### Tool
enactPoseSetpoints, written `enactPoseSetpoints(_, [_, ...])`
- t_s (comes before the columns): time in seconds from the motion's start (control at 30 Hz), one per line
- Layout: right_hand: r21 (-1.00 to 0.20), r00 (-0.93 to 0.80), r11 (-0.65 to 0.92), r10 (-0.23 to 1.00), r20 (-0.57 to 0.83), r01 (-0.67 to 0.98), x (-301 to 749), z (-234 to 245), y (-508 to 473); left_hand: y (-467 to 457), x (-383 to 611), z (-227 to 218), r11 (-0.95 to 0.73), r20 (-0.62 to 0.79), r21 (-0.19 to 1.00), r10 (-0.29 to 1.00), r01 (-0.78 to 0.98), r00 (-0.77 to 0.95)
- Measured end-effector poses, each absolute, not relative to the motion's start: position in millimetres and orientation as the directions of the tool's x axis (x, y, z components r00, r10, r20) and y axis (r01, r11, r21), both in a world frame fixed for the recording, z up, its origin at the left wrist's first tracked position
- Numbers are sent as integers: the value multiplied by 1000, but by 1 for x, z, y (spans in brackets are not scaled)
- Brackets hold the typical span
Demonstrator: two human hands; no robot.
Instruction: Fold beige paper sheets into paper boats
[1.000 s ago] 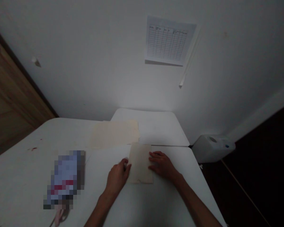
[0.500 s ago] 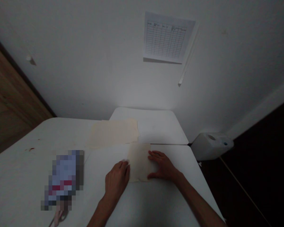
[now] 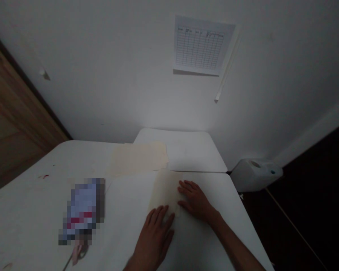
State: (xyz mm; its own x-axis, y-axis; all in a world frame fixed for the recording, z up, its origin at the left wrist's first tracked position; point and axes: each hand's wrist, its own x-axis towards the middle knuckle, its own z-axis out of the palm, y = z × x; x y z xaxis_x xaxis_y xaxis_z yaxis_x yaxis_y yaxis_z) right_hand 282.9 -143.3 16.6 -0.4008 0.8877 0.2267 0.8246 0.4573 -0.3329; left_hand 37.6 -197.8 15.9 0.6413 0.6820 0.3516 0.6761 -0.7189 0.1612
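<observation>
Here my left hand [image 3: 156, 235] lies flat, palm down, fingers stretched out and only slightly apart, their tips pressing the near edge of the small beige paper [image 3: 164, 186]. My right hand [image 3: 196, 201] rests flat on the paper's right side, fingers loosely spread, gripping nothing. The paper sits on the white table [image 3: 31, 210], near its far right corner, just below a larger cream sheet [image 3: 138, 158]. A blurred-out object [image 3: 83, 210] lies well to the left.

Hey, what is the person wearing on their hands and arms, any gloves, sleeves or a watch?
Nothing shows: the left hand and right hand are bare, no gloves, rings or watch visible in the dim light. The right forearm is uncovered, no sleeve in view.
</observation>
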Motion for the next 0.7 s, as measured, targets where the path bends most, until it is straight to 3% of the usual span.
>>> enactPoseSetpoints(0.33, [-279, -389, 443, 892, 229, 852, 277, 22, -158, -180, 59, 18, -533, 363, 312, 832, 786, 420])
enactPoseSetpoints(0.7, [-281, -456, 499, 865, 209, 819, 272, 25, -175, -175, 59, 9, -429, 400, 304, 868, 851, 294])
